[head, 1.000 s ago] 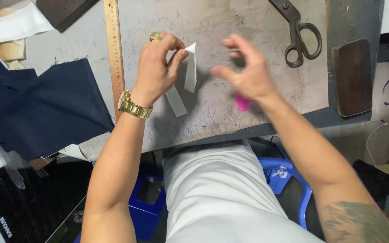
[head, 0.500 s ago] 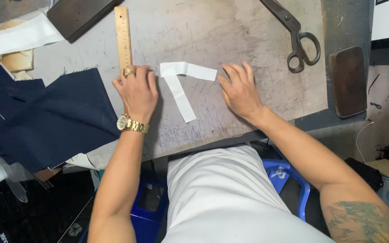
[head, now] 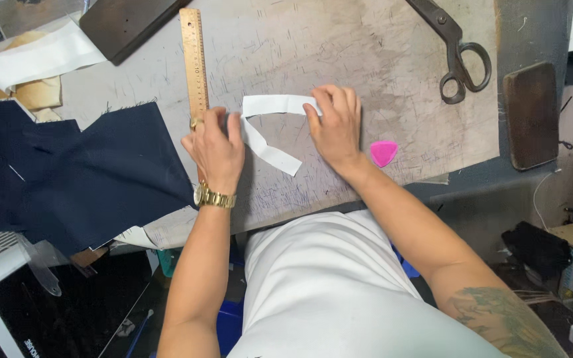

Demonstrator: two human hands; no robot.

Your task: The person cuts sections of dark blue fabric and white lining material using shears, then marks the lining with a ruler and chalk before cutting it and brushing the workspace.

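Observation:
A folded white fabric strip (head: 268, 126) lies bent in a V on the worn wooden board (head: 366, 53). My left hand (head: 217, 149) rests flat at the fold on the strip's left side, with a gold watch on its wrist and a ring on one finger. My right hand (head: 335, 126) presses its fingertips on the right end of the strip's upper arm. A pink triangular tailor's chalk (head: 383, 152) lies on the board just right of my right hand.
A wooden ruler (head: 194, 59) runs up the board beside my left hand. Dark navy cloth (head: 81, 172) covers the left. Large black scissors (head: 455, 50) lie top right, a dark wooden block (head: 530, 114) right of them, white fabric (head: 34, 59) top left.
Both hands came down from above the board and laid the strip flat. The right hand let go of the pink chalk, which now lies on the board.

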